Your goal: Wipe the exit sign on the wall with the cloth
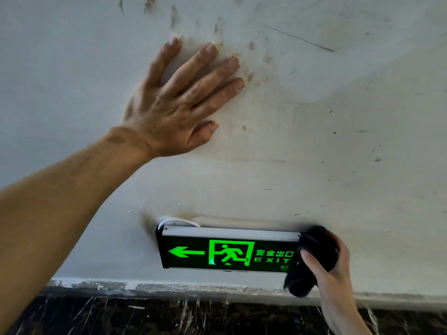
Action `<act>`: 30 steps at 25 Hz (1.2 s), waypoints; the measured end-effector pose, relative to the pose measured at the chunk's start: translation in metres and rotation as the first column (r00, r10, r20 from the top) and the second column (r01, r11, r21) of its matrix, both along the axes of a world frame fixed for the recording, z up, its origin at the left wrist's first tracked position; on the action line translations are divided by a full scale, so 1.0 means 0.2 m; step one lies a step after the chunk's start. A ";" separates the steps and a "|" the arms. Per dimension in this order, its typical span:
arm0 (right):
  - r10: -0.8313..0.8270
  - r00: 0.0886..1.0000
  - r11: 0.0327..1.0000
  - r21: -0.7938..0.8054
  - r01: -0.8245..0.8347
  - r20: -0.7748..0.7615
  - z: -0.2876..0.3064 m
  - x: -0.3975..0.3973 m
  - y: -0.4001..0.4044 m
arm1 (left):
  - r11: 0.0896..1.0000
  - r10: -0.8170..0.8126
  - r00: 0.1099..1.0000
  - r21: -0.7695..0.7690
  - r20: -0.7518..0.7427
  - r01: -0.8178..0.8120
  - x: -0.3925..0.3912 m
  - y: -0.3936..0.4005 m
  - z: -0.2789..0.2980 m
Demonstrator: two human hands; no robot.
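Observation:
The exit sign (217, 252) is a black box with a lit green arrow, running figure and "EXIT" lettering, fixed low on the white wall. A black cloth (312, 262) is bunched over the sign's right end, and my right hand (331, 264) grips it there. The cloth covers the sign's right edge. My left hand (179, 100) lies flat on the wall well above the sign, fingers spread, holding nothing.
The white wall (338, 141) is marked with brown smudges and scratches. A white cable (177, 222) loops from the sign's top left corner. Below the sign runs a chipped wall edge, then dark marbled stone (145, 315).

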State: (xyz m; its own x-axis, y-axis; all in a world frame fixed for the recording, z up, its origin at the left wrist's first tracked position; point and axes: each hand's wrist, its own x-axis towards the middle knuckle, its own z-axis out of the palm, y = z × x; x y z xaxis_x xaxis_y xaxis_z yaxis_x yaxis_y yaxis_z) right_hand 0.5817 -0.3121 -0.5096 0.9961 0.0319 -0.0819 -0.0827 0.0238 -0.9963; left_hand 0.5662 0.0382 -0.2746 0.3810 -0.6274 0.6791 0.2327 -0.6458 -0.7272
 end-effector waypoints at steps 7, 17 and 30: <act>-0.146 0.965 0.940 -0.273 0.203 0.216 0.00 0.06 0.18 | 1.000 0.008 1.000 0.013 0.007 -0.008 0.00 0.00 0.00; -0.185 0.967 0.961 -0.173 0.216 0.178 -0.13 0.04 0.11 | 1.000 0.011 1.000 0.015 0.011 -0.011 0.00 0.00 0.00; 0.018 0.999 0.936 -0.350 -0.031 -0.040 -0.36 0.03 0.04 | 1.000 -0.003 1.000 0.016 0.029 0.002 0.02 0.01 0.00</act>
State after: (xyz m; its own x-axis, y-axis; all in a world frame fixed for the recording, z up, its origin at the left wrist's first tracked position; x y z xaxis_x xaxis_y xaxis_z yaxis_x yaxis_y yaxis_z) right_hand 0.5869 -0.3044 -0.5820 0.9917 0.0189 -0.1275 -0.1143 -0.3290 -0.9374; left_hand 0.5696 0.0401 -0.2752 0.3597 -0.6395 0.6794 0.2520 -0.6345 -0.7307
